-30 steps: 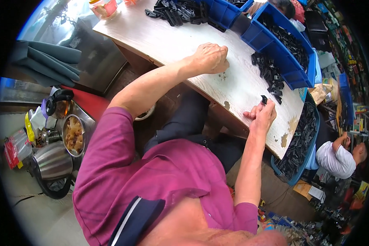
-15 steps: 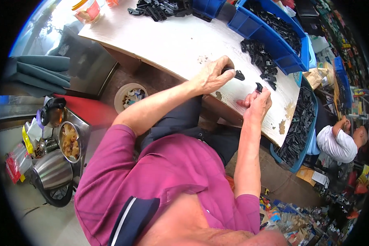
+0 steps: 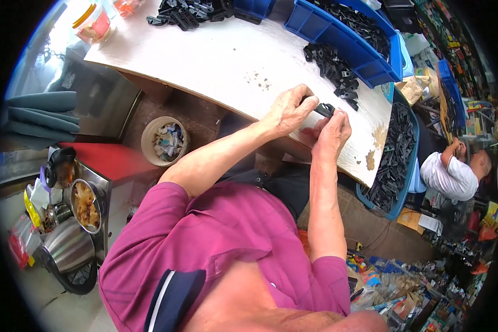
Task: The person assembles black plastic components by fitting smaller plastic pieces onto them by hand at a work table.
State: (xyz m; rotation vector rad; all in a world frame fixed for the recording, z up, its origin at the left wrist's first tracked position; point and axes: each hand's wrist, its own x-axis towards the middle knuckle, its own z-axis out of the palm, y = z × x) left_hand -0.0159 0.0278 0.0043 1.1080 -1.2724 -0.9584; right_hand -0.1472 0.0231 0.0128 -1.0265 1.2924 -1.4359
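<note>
Over the white table's near edge, my left hand (image 3: 293, 110) is closed on one end of a small black plastic part (image 3: 325, 110). Thumb and fingers of my right hand (image 3: 332, 131) pinch at the other end of it, so the two hands almost meet. Whether this is one part or two joined pieces I cannot make out. Just beyond my hands lies a loose pile of similar black plastic parts (image 3: 333, 69) on the tabletop (image 3: 205, 55).
A blue bin (image 3: 337, 39) of black parts stands behind the pile. Right of the table is a blue tub (image 3: 395, 205), also full. Another black heap (image 3: 188, 12) and a jar (image 3: 91, 25) sit at the far left. A waste bucket (image 3: 149, 152) stands below; a person (image 3: 451, 174) sits at right.
My hands have come together; before, each held a black piece apart from the other. My right hand has moved left toward the left one. The whole view has shifted slightly.
</note>
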